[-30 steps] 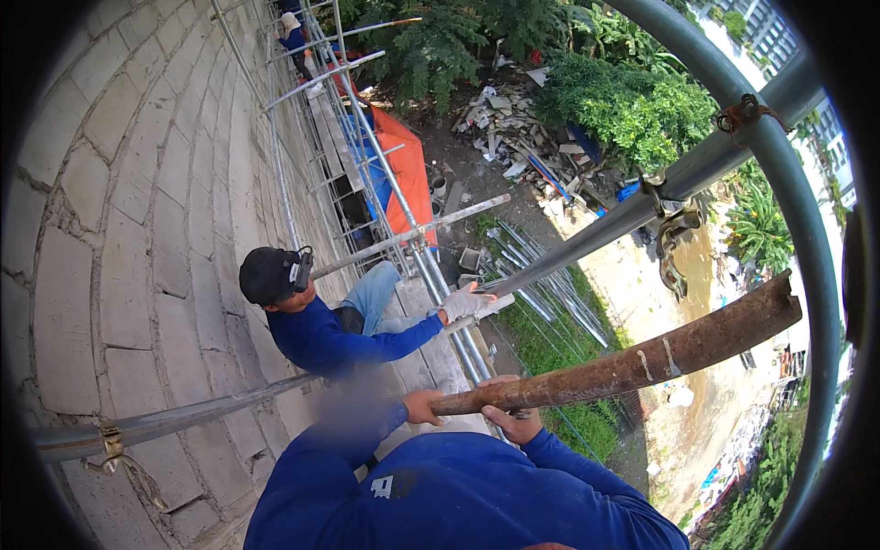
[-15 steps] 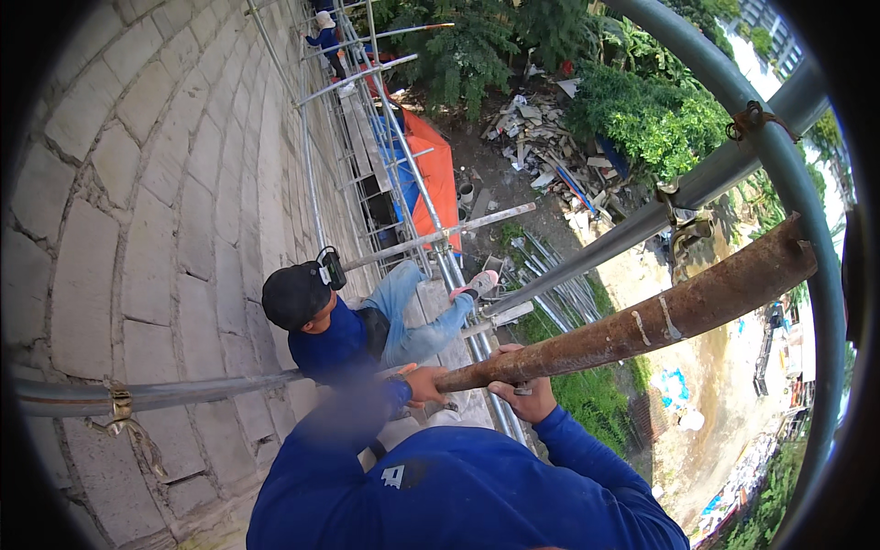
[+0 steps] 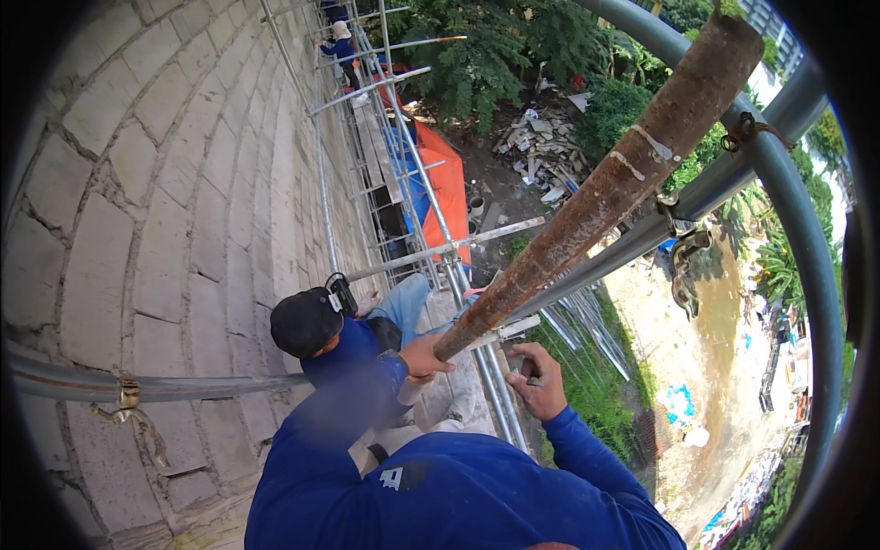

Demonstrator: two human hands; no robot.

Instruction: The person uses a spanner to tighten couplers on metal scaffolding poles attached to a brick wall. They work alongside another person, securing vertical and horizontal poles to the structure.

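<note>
One low hold by the left hand, fingers wrapped round the rusty pipe beside the seated co-worker, could let it topple, since the right hand, fingers curled, contents unclear, is off it.

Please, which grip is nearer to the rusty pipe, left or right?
Left. The left grip holds the rusty pipe at its lower end; the right grip is apart from it, right of that end.

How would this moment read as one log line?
Left hand: grips rusty pipe near one end | Right hand: off pipe, half-closed, contents unclear | Nearby: co-worker, block wall, scaffold tube
</note>
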